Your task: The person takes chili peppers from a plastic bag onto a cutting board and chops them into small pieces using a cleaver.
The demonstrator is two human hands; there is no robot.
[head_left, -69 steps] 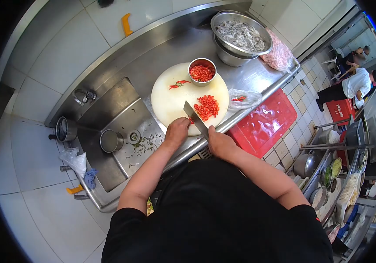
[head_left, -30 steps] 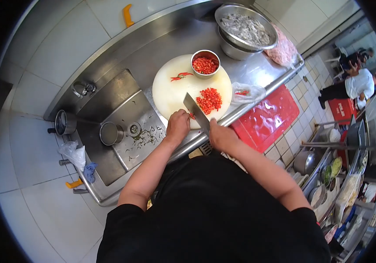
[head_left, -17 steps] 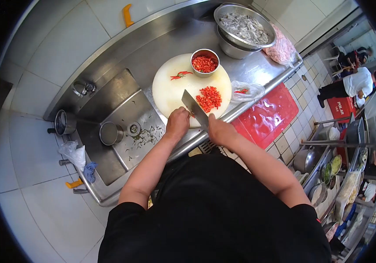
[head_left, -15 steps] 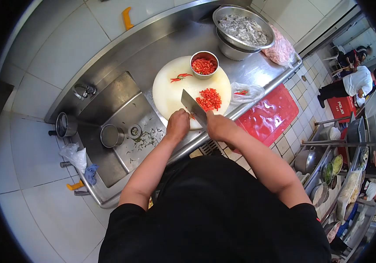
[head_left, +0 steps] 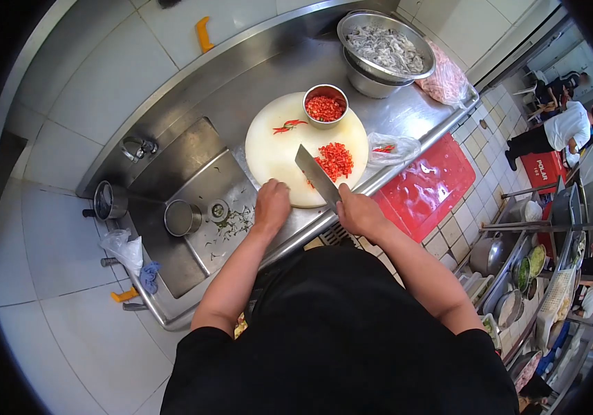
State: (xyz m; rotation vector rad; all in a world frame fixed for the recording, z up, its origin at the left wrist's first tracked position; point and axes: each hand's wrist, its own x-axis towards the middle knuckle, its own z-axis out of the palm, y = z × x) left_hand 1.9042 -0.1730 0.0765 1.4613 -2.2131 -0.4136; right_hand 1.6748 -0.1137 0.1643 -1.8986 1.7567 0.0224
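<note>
My right hand [head_left: 359, 212] is closed around the handle of a cleaver [head_left: 316, 176]. Its blade slants across the round white cutting board [head_left: 269, 149], beside a heap of chopped red chillies [head_left: 334, 161]. At the board's lower left edge is my left hand [head_left: 273, 206], fingers curled together; whatever they may hold is hidden. A few whole red chillies [head_left: 288, 126] lie farther back on the board. Behind the heap, a steel container [head_left: 325, 123] filled with chopped red chillies stands on the board.
To the left, the sink [head_left: 172, 259] holds a metal pot [head_left: 181, 218] and green scraps. A bowl of pale seafood pieces [head_left: 386, 52] sits at the back, near a pink bag [head_left: 443, 77]. A clear bag [head_left: 393, 148] lies right of the board. People stand beyond.
My left hand has drawn left and back from the blade to the board's edge. The cleaver, still in my right hand, has shifted slightly right. The whole view has shifted a little.
</note>
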